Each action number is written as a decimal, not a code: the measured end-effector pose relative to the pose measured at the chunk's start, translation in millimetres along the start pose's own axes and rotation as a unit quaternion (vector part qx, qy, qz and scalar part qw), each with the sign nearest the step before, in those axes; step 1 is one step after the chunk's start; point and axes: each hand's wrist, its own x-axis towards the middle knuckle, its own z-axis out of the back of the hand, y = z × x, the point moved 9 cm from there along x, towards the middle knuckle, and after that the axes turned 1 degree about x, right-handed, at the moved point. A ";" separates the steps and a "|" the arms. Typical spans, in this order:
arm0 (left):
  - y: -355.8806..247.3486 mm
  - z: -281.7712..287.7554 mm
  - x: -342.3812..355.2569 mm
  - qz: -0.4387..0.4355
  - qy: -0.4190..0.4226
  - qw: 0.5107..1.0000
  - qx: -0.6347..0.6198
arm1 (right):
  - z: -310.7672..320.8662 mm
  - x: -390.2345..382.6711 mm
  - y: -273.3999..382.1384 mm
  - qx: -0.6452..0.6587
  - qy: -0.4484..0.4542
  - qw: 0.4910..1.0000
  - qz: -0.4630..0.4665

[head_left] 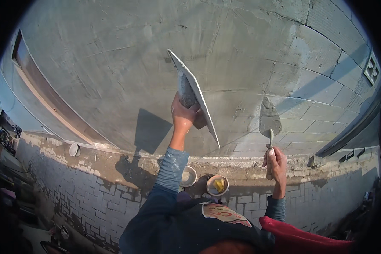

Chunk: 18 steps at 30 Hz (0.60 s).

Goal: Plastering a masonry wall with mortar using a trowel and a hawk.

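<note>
My left hand point(184, 112) is closed round the handle of a plastering float point(199, 95), a flat board that I see nearly edge-on, its face turned to the right. The float is held up in front of a grey wall point(127, 55) and casts a shadow on it. My right hand point(277, 164) grips the handle of a pointed trowel point(269, 116). The trowel's blade points up and is coated with grey mortar. Smooth plaster covers the wall's left and middle, while bare blocks point(321, 91) show at the right.
Below me stand a bucket point(217, 185) with something yellow inside and a pale bucket point(189, 176). Another white bucket point(74, 150) sits near the wooden door frame point(67, 112) at left. Paving bricks point(89, 199) run along the wall's foot. A vent block point(371, 69) is at far right.
</note>
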 end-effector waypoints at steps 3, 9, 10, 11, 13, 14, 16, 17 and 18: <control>103.5 45.2 3.7 0.206 -0.097 0.855 -0.466 | -44.6 17.4 21.5 -0.220 0.064 0.971 0.073; 191.5 107.7 -39.5 0.216 -0.115 0.846 -0.473 | -110.3 80.3 15.3 -0.388 0.162 0.878 0.229; 203.9 115.9 -47.5 0.205 -0.121 0.844 -0.481 | -124.2 97.2 10.4 -0.413 0.186 0.860 0.235; 222.2 125.5 -55.4 0.191 -0.128 0.841 -0.489 | -141.5 115.6 4.7 -0.435 0.210 0.841 0.244; 242.1 120.6 -72.3 0.200 -0.136 0.820 -0.519 | -167.3 156.3 -17.8 -0.499 0.257 0.789 0.249; 253.9 114.4 -79.8 0.214 -0.139 0.809 -0.530 | -174.0 176.5 -17.4 -0.505 0.250 0.787 0.251; 286.2 111.6 -98.4 0.209 -0.114 0.799 -0.551 | -196.8 210.8 -12.1 -0.542 0.265 0.753 0.262; 291.7 103.7 -106.6 0.232 -0.103 0.788 -0.561 | -198.3 224.4 3.6 -0.549 0.252 0.751 0.266; 291.4 96.2 -112.7 0.236 -0.083 0.782 -0.571 | -201.9 235.1 27.9 -0.524 0.268 0.769 0.250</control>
